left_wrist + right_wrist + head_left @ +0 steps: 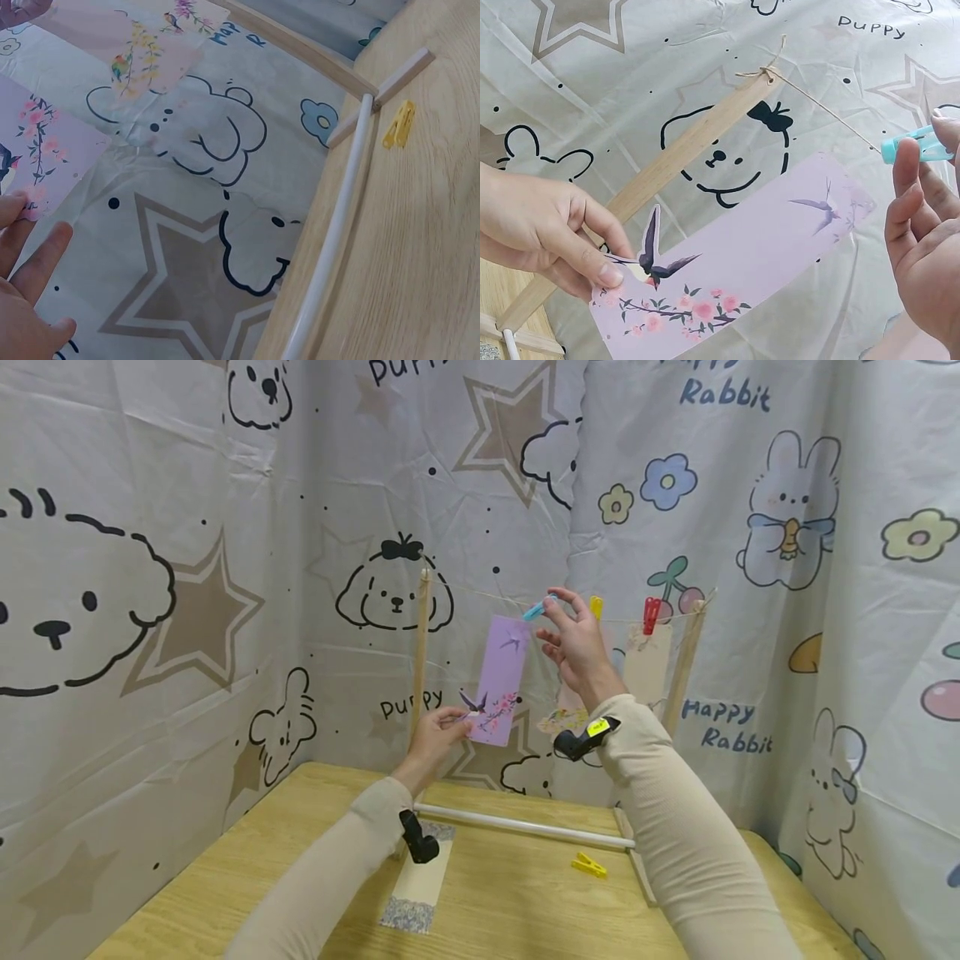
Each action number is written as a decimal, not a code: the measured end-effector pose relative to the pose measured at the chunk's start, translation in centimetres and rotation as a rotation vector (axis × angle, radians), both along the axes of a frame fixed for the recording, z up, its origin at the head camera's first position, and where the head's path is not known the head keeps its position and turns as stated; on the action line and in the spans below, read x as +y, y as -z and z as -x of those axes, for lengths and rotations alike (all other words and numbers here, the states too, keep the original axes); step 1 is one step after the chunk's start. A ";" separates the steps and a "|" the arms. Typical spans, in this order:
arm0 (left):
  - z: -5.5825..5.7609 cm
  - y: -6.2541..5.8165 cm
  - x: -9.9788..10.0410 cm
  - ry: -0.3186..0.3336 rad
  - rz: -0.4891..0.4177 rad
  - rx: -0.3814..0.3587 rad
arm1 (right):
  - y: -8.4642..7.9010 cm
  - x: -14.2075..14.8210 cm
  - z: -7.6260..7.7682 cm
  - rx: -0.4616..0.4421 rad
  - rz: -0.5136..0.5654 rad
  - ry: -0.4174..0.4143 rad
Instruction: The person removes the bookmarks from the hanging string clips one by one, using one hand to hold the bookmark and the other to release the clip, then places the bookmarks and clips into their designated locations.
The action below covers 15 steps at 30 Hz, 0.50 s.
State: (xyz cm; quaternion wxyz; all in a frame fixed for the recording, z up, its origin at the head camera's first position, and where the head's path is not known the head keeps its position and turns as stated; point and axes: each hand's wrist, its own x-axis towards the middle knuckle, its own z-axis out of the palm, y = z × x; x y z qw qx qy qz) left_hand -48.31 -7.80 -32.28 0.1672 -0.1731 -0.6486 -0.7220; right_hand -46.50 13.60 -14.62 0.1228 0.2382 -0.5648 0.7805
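Observation:
My left hand (435, 737) pinches the lower left corner of a purple card (501, 681) printed with swallows and pink blossoms. The card is held up, slightly tilted, below a thin string (825, 109). Between thumb and fingers, my right hand (579, 647) pinches a light blue clothespin (919, 148) at the string. In the right wrist view, a small gap shows between that clothespin and the card's upper end. Just behind the right hand, a yellow clothespin (596, 607) is on the string, above a partly hidden pink card (567, 697).
The string runs between a left wooden post (422, 643) and a right wooden post (686, 664). A red clothespin (651, 614) holds a beige card (647, 660). A white rod (525, 827) joins the bases. Another yellow clothespin (588, 865) and a patterned card (418, 881) lie on the table.

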 end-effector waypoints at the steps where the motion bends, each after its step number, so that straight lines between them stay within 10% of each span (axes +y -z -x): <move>1: 0.0 0.0 0.0 0.004 -0.004 0.004 | 0.0 0.1 0.0 0.001 -0.004 -0.001; 15: -0.2 0.6 -0.3 -0.001 0.005 -0.007 | 0.6 0.3 -0.2 -0.006 -0.074 0.001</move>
